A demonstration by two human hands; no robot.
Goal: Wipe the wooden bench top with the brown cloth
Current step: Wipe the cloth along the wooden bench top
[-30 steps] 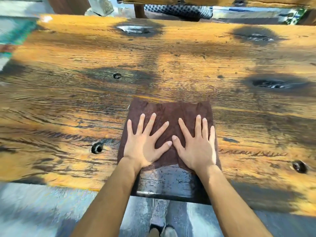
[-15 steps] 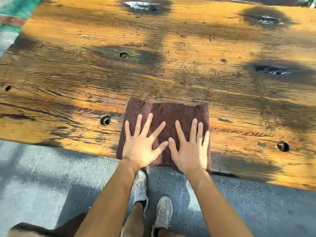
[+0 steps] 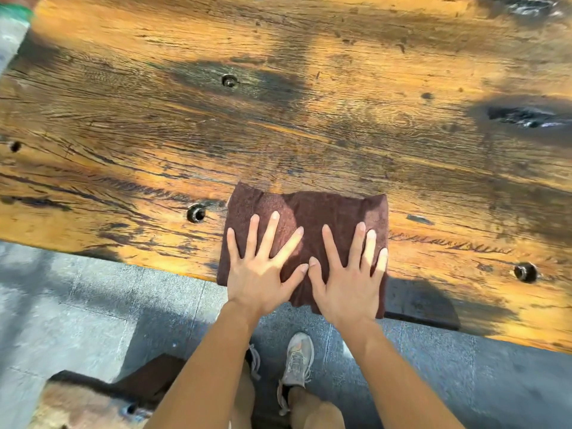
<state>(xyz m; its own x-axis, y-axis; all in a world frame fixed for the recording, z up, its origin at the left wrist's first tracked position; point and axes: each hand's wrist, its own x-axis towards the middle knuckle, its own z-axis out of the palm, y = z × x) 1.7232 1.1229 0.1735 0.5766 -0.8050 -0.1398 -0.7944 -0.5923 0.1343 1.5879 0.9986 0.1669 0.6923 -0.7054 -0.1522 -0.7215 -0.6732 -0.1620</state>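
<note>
The brown cloth lies flat at the near edge of the wooden bench top, its near hem hanging a little over the edge. My left hand presses on the cloth's left half with fingers spread straight. My right hand presses on the right half beside it, fingers straight, thumbs nearly touching. The bench is orange-brown wood with dark stains and coarse grain.
Round bolt holes dot the wood: one just left of the cloth, one at the right, one farther back. A dark knot marks the right side. Grey paving and my shoes lie below the edge. A low wooden object sits bottom left.
Both hands have drawn the cloth toward me across the wood to the bench's near edge. The view has tilted down, showing more paving and my feet.
</note>
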